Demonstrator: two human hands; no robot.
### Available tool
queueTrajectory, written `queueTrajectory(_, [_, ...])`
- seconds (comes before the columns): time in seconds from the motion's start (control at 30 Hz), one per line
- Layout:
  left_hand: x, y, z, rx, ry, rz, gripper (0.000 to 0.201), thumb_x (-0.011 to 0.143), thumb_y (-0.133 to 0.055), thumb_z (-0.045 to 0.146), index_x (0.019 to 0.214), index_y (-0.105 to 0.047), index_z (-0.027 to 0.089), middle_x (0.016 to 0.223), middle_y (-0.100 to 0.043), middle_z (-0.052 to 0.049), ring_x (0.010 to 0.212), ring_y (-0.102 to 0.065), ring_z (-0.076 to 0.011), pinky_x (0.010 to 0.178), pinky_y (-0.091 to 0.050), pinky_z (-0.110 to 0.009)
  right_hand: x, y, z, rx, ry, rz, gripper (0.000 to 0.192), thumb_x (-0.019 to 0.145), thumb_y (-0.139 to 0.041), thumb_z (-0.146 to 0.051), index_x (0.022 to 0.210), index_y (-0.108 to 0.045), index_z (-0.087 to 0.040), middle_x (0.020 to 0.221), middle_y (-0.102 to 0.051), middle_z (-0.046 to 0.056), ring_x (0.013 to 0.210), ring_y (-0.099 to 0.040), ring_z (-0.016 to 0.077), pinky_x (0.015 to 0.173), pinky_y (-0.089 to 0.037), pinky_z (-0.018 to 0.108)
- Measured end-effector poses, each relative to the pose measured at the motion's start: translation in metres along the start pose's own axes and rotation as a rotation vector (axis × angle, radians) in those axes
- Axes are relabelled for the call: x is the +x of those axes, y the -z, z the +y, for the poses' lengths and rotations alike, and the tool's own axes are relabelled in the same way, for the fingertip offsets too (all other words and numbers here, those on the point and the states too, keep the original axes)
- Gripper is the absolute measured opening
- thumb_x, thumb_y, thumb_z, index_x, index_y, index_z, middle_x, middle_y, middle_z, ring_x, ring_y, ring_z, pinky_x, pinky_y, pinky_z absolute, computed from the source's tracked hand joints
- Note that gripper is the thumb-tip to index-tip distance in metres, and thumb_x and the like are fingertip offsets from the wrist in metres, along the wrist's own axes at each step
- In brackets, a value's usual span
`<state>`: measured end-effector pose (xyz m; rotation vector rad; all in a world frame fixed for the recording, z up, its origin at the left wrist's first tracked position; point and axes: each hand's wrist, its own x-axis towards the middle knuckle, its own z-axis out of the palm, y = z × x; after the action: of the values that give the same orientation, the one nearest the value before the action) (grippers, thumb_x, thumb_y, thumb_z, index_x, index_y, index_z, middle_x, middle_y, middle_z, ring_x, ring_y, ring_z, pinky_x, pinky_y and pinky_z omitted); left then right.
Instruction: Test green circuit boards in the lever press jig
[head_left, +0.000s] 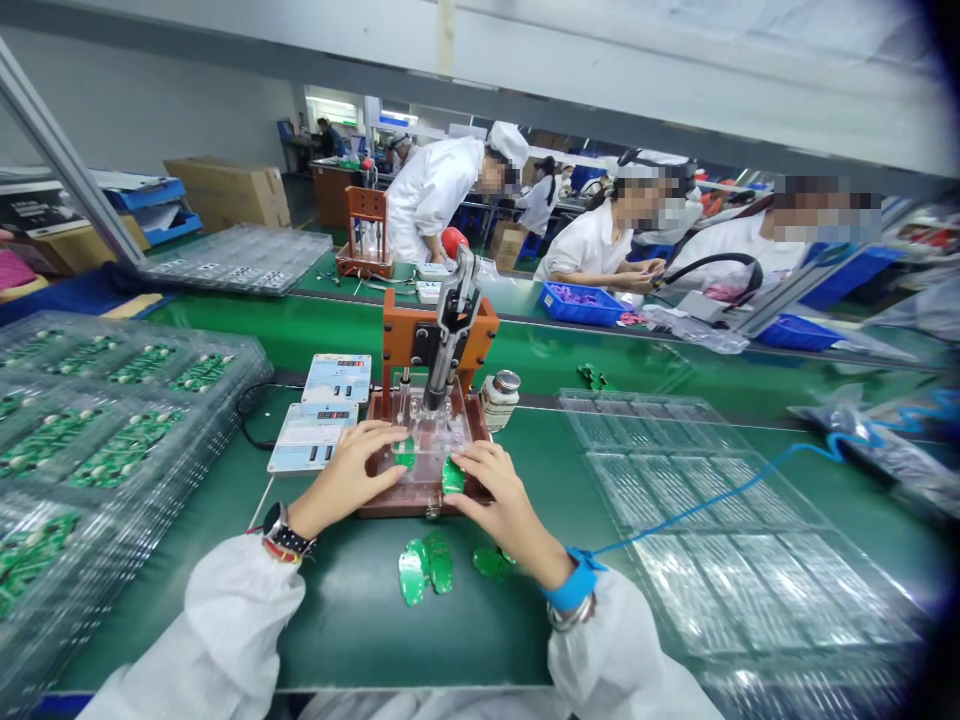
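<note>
Several loose green boards (425,568) lie on the smooth, dark green table (420,655), which shines a little. Beyond them, the right hand (491,490) pinches 1 green board (453,477) between thumb and fingers, over the front of the press fixture (435,395). The left hand (356,470) curves around another green board (405,453) in this fixture; whether it is gripping, I cannot tell. On the left side stand clear trays (180,500) filled with green boards; on the right side lie ridged clear trays (720,560), with a blue cord (705,508) across them. Near the fixture are 2 display boxes (300,455) and, on its other side, a bottle (499,402). Behind runs a brighter green strip (337,345), and farther, a blue basket (585,312) and a second orange fixture (355,215). In the room, a person in white (439,185) bends forward, others sit, and a cardboard box (229,190) stands at left.
</note>
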<state>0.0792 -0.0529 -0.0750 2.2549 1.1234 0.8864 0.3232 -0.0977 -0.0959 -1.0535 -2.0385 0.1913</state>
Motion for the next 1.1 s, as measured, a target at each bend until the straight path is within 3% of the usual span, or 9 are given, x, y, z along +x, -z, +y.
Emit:
queueTrajectory(0.13, [-0.002,-0.002,-0.002,0.000,-0.023,-0.010,0.034,0.082,-0.060,0.026,0.116,-0.061,0.024,0.122,-0.062,-0.005,0.118,-0.048,-0.0263,0.103,-0.035,-0.049,0.009,0.000,0.001,0.074,-0.047,0.016,0.037,0.083,-0.064,-0.034,0.119,-0.058,-0.023,0.111,-0.062,0.010,0.107,-0.053,0.0234,0.093,-0.047,0.044])
queueTrajectory(0.3, [-0.003,-0.005,-0.003,0.013,-0.033,0.004,0.037,0.082,-0.059,0.026,0.119,-0.059,0.025,0.123,-0.061,-0.006,0.119,-0.048,-0.0270,0.103,-0.034,-0.050,0.025,0.006,-0.008,0.079,-0.113,-0.136,0.036,0.092,-0.048,-0.021,0.128,-0.049,-0.024,0.126,-0.053,0.009,0.118,-0.047,0.0206,0.101,-0.043,0.042])
queueTrajectory(0.43, [-0.005,-0.008,-0.003,0.022,-0.032,0.024,0.038,0.083,-0.060,0.026,0.121,-0.057,0.026,0.123,-0.058,-0.006,0.120,-0.046,-0.0262,0.104,-0.033,-0.048,0.025,0.002,-0.017,-0.105,-0.159,-0.168,0.037,0.086,-0.059,-0.033,0.121,-0.055,-0.021,0.117,-0.056,0.011,0.107,-0.051,0.0258,0.091,-0.046,0.046])
queueTrajectory(0.53, [-0.007,-0.010,-0.002,0.051,0.011,0.050,0.043,0.083,-0.059,0.025,0.126,-0.053,0.026,0.123,-0.056,-0.007,0.119,-0.046,-0.0256,0.102,-0.035,-0.045,0.022,-0.002,-0.018,-0.164,-0.158,-0.169,0.032,0.082,-0.066,-0.030,0.112,-0.060,-0.020,0.111,-0.058,0.011,0.103,-0.051,0.0275,0.087,-0.047,0.047])
queueTrajectory(0.63, [-0.006,-0.009,-0.001,0.086,0.023,0.053,0.050,0.082,-0.059,0.025,0.131,-0.048,0.026,0.124,-0.053,-0.007,0.119,-0.045,-0.0261,0.103,-0.035,-0.044,0.023,-0.001,-0.014,-0.087,-0.128,-0.171,0.026,0.084,-0.061,-0.021,0.110,-0.061,-0.020,0.108,-0.061,0.009,0.102,-0.053,0.0248,0.089,-0.047,0.046])
queueTrajectory(0.77, [-0.005,-0.007,0.000,0.096,0.047,0.000,0.056,0.083,-0.059,0.028,0.136,-0.043,0.024,0.127,-0.051,-0.008,0.120,-0.043,-0.0284,0.102,-0.034,-0.046,0.034,0.008,-0.004,0.062,-0.018,-0.222,0.033,0.088,-0.051,-0.012,0.120,-0.057,-0.021,0.114,-0.063,0.008,0.105,-0.053,0.0207,0.093,-0.048,0.041])
queueTrajectory(0.93, [-0.006,-0.006,0.001,0.067,0.038,-0.023,0.055,0.083,-0.058,0.028,0.136,-0.041,0.025,0.131,-0.050,-0.008,0.123,-0.040,-0.0273,0.105,-0.032,-0.045,0.045,0.015,0.003,0.206,-0.006,-0.315,0.049,0.081,-0.036,0.004,0.114,-0.062,-0.022,0.122,-0.061,0.005,0.123,-0.048,0.0183,0.107,-0.039,0.044])
queueTrajectory(1.0, [-0.007,-0.007,0.000,0.043,0.033,-0.015,0.052,0.084,-0.058,0.028,0.133,-0.043,0.025,0.131,-0.050,-0.007,0.124,-0.040,-0.0262,0.106,-0.031,-0.044,0.044,0.014,0.002,0.250,-0.045,-0.293,0.050,0.081,-0.034,0.004,0.112,-0.063,-0.023,0.128,-0.057,0.005,0.126,-0.045,0.0176,0.109,-0.036,0.043])
queueTrajectory(1.1, [-0.008,-0.008,-0.001,0.022,0.049,0.003,0.050,0.084,-0.059,0.028,0.132,-0.045,0.026,0.130,-0.050,-0.007,0.124,-0.041,-0.0260,0.106,-0.031,-0.044,0.037,0.009,-0.002,0.160,-0.181,-0.158,0.029,0.087,-0.050,-0.015,0.112,-0.062,-0.022,0.127,-0.055,0.009,0.122,-0.048,0.0225,0.105,-0.040,0.045])
